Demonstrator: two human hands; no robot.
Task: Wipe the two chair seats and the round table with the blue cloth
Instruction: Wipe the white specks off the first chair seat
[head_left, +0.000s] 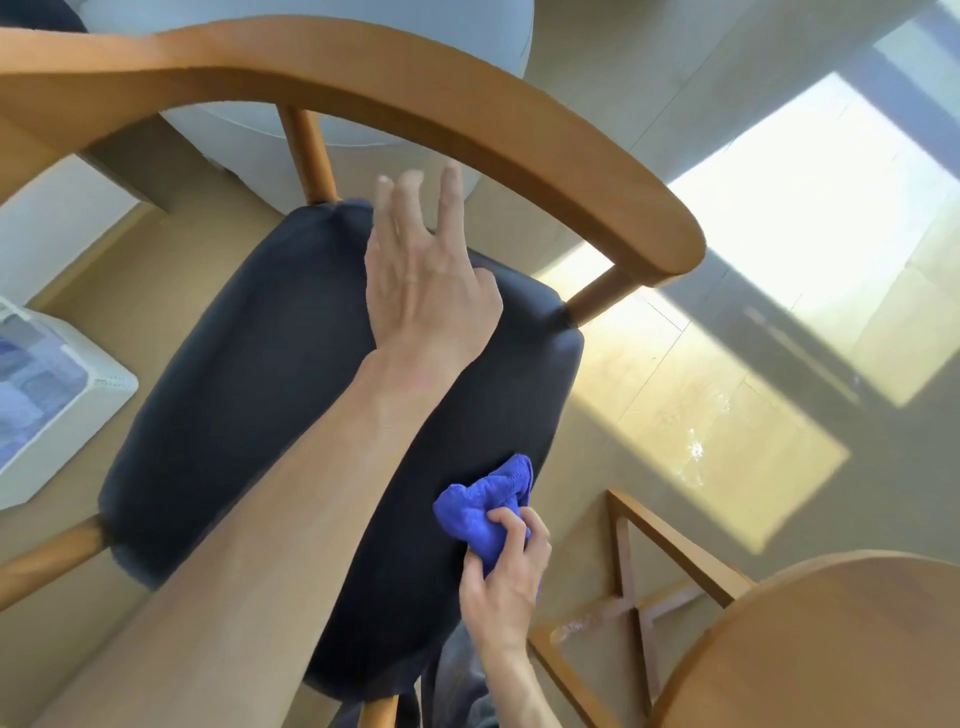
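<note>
A wooden chair with a dark padded seat fills the middle of the view, its curved wooden backrest arching over the top. My left hand reaches across the seat toward the backrest, fingers straight and spread, holding nothing. My right hand grips a bunched blue cloth against the seat's right front edge. The round wooden table shows at the bottom right.
A white box-shaped appliance stands on the floor at the left. A pale grey rounded object lies behind the chair back. The table's crossed wooden base sits to the right of the chair. Sunlit patches fall on the floor at right.
</note>
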